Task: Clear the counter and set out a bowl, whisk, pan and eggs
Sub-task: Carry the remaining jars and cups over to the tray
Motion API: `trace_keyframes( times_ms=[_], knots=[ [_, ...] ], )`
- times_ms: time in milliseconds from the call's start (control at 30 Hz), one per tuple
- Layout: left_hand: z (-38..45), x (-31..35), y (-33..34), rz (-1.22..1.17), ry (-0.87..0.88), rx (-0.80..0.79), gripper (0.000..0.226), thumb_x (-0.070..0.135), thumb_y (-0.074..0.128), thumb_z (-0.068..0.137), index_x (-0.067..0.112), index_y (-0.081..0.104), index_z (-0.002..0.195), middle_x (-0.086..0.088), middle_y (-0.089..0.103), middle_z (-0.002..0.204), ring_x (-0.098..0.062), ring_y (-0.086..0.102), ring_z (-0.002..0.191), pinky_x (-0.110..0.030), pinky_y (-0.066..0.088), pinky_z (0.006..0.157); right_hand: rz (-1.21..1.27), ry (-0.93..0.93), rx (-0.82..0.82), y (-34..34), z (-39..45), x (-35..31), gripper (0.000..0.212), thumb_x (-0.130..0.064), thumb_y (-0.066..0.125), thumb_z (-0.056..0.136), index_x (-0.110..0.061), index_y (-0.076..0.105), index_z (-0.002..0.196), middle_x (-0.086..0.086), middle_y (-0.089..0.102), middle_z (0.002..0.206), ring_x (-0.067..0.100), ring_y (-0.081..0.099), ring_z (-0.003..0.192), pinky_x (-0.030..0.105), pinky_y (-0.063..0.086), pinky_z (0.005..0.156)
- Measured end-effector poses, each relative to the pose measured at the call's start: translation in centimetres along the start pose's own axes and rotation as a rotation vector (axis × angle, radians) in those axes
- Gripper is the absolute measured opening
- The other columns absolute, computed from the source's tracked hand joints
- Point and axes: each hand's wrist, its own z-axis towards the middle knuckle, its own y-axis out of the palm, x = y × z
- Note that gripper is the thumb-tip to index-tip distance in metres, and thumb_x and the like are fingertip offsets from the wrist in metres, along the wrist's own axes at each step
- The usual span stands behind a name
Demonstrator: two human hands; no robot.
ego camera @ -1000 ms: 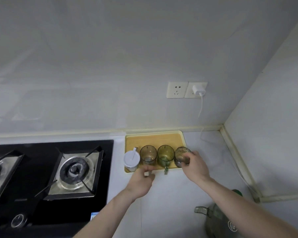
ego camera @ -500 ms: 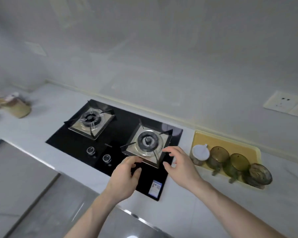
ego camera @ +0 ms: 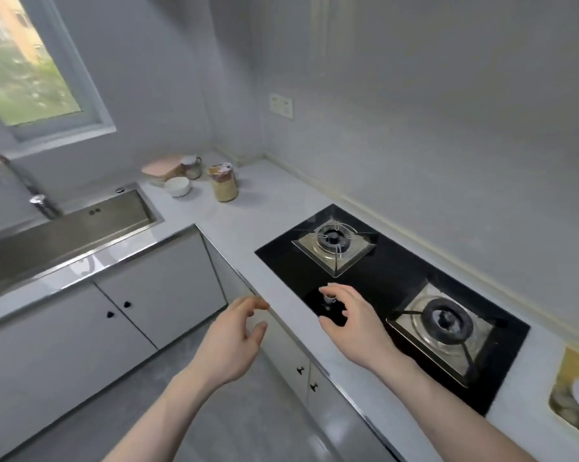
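Left hand [ego camera: 229, 341] raised off the counter edge, fingers loosely curled, empty. Right hand [ego camera: 355, 323], at its 3 o'clock, over the gas hob [ego camera: 398, 271], fingers spread, empty.

Two bare hands and forearms, head view.

Left hand [ego camera: 229, 338] and right hand [ego camera: 355, 325]: no gloves, rings, watches or bands visible. Forearms behind each hand uncovered down to the lower frame edge; no sleeve or cuff in view. Short, unpainted nails visible on left-hand fingertips [ego camera: 259, 303]. No markings, cables or attached equipment on either limb. Slight motion blur at fingertips.
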Motion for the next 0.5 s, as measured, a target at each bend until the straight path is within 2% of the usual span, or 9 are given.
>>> trace_keyframes(
  times_ms=[167, 333, 500],
  knots=[
    [0.1, -4.9, -4.9, -0.004, -0.055, 0.084, 0.025, 0.03, 0.06, 0.096, 0.041, 0.06, 0.119, 0.027, 0.053, 0.133, 0.0, 0.058, 0.114, -0.032, 0.051, 0.099, -0.016, -0.06, -0.075, 3.9, 3.9, -5.2, 0.052, -0.029, 0.065, 0.091, -0.035, 0.052, 0.142, -0.022, 0.041, 0.148, -0.001, 0.043, 0.133, 0.033, 0.042, 0.113],
    [1.6, -8.1, -8.5, -0.006, -0.102, 0.142, 0.024, 0.028, 0.061, 0.098, 0.037, 0.06, 0.12, 0.028, 0.052, 0.132, 0.004, 0.056, 0.112, -0.022, 0.047, 0.097, -0.029, -0.106, -0.134, 6.6, 9.0, -8.6, 0.052, -0.03, 0.065, 0.092, -0.035, 0.051, 0.142, -0.026, 0.039, 0.146, -0.002, 0.042, 0.133, 0.03, 0.042, 0.113],
    [4.6, -11.6, -11.9, 0.04, -0.153, 0.172, 0.027, 0.031, 0.061, 0.097, 0.039, 0.058, 0.122, 0.028, 0.049, 0.136, -0.001, 0.056, 0.117, -0.028, 0.049, 0.099, 0.015, -0.135, -0.168, 9.8, 15.2, -10.7, 0.053, -0.028, 0.066, 0.09, -0.037, 0.052, 0.14, -0.028, 0.042, 0.143, -0.004, 0.044, 0.13, 0.031, 0.043, 0.112]
  ],
)
